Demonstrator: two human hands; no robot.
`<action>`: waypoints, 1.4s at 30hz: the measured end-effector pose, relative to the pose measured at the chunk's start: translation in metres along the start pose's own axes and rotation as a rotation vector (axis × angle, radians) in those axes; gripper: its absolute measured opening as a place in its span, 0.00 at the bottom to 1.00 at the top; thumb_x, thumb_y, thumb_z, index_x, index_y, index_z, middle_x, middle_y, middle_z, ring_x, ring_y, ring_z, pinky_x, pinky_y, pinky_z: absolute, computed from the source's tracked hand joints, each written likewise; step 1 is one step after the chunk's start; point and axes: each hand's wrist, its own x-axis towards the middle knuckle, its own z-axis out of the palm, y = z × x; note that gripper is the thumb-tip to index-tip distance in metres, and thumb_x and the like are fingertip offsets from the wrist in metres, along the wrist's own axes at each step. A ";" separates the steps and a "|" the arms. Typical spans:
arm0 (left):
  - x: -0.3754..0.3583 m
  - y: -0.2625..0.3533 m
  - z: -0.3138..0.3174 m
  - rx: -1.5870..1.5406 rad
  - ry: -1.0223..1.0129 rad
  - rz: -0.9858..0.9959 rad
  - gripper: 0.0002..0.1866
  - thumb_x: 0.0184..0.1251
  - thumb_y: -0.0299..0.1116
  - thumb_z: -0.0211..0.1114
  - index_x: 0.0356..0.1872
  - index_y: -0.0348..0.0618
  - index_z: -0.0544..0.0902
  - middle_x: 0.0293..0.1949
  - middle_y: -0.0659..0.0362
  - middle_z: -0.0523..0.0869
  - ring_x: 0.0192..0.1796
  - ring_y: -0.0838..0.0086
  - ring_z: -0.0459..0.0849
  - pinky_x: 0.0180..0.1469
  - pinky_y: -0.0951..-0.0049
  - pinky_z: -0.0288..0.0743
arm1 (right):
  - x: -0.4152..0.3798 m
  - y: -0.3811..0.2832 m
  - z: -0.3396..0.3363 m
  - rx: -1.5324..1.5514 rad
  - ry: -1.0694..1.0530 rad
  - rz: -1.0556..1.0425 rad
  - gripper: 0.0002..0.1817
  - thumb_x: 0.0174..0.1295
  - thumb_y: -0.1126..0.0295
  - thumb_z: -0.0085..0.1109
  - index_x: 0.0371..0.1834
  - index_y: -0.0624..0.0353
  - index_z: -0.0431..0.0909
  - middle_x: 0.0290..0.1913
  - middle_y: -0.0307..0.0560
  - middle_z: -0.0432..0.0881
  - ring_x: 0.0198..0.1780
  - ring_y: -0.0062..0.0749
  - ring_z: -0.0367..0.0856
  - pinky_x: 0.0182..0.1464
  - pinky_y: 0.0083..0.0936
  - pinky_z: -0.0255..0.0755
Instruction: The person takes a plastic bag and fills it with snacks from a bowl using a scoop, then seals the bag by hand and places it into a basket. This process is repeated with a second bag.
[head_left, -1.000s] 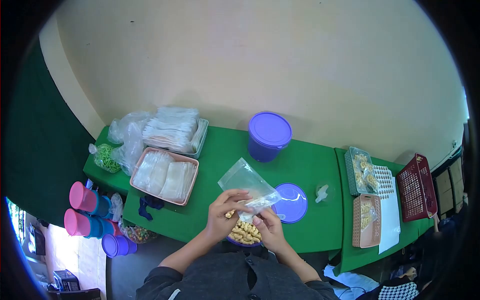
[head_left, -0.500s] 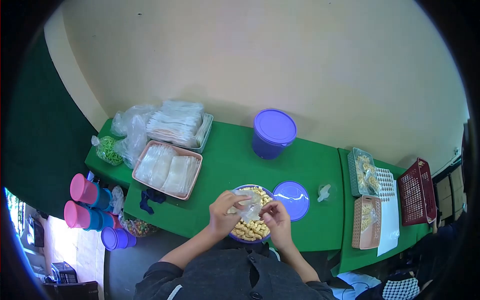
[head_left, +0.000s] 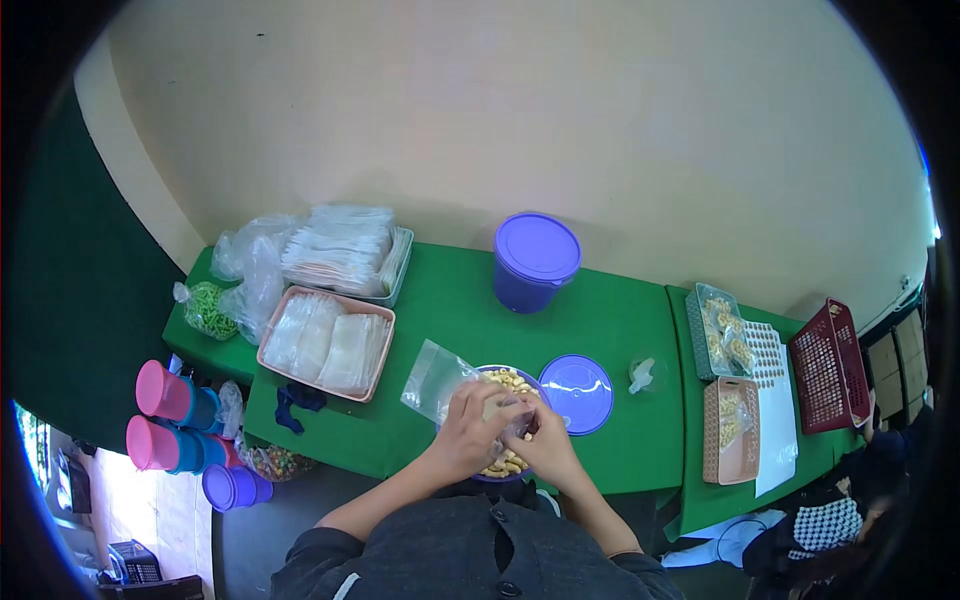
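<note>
Bag [head_left: 430,380], one, in two hands [head_left: 468,428] [head_left: 545,442]

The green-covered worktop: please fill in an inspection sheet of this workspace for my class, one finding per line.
Surface: green cloth, with a seam towards the right.
Job's things: clear bag in the hands, over a purple tub of pale snack pieces; purple lid flat beside it.
Clutter: dark crumpled cloth near the pink tray of bags.
Grippers: two bare hands; left hand grips the bag, right hand is at its bunched part, grip partly hidden.
Cables: pale cable low on the wall at far right; nothing seen across the cloth.
Surroundings: stacked buckets on the left; another person at right.
</note>
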 end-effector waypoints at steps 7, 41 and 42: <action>-0.007 -0.005 0.004 -0.062 0.015 0.030 0.29 0.44 0.36 0.75 0.54 0.55 0.78 0.56 0.62 0.76 0.62 0.64 0.73 0.73 0.35 0.41 | -0.006 -0.019 -0.002 -0.095 -0.013 0.021 0.29 0.54 0.75 0.66 0.60 0.63 0.68 0.30 0.40 0.79 0.33 0.21 0.77 0.40 0.22 0.70; 0.002 -0.013 0.003 0.090 0.208 0.018 0.31 0.36 0.31 0.78 0.47 0.45 0.75 0.43 0.54 0.78 0.49 0.56 0.78 0.58 0.54 0.70 | -0.010 -0.018 0.004 -0.233 0.003 -0.279 0.09 0.63 0.64 0.61 0.34 0.56 0.86 0.56 0.48 0.69 0.61 0.39 0.65 0.64 0.37 0.59; 0.001 -0.014 0.003 0.090 0.207 0.021 0.31 0.36 0.31 0.78 0.47 0.45 0.75 0.43 0.54 0.78 0.49 0.56 0.78 0.58 0.54 0.70 | -0.010 -0.022 0.002 -0.316 -0.052 -0.342 0.11 0.65 0.63 0.60 0.34 0.58 0.86 0.57 0.50 0.70 0.61 0.40 0.66 0.64 0.37 0.60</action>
